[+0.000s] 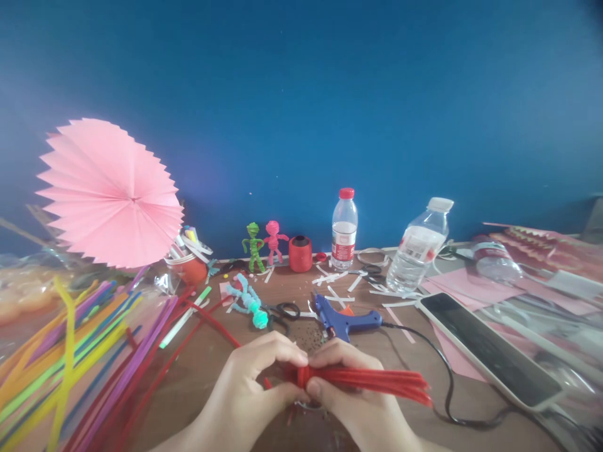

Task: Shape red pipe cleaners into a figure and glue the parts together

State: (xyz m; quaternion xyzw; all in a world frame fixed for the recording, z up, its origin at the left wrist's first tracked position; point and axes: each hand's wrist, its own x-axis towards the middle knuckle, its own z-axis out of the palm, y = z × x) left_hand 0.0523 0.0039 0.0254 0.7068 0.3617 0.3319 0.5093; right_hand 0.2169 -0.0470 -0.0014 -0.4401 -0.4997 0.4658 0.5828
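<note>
A bundle of red pipe cleaners (377, 380) lies sideways between both hands at the front of the table, its loose ends pointing right. My left hand (259, 376) pinches the bundle's left part with thumb and fingertips, beside a red wrap around it. Close against it, my right hand (353, 376) is closed on the same bundle just right of that wrap. Beyond the hands lie a blue glue gun (346, 319), black-handled scissors (285, 314) and a light-blue pipe cleaner figure (249, 301). The bundle's far left end is partly hidden by my left fingers.
Many coloured pipe cleaners (70, 351) spread over the left side. At the back stand green (254, 247) and pink (274, 242) figures, a red pot (300, 254) and two water bottles (344, 235) (417, 251). A phone (490, 348) and the glue gun's cable (447, 383) lie right.
</note>
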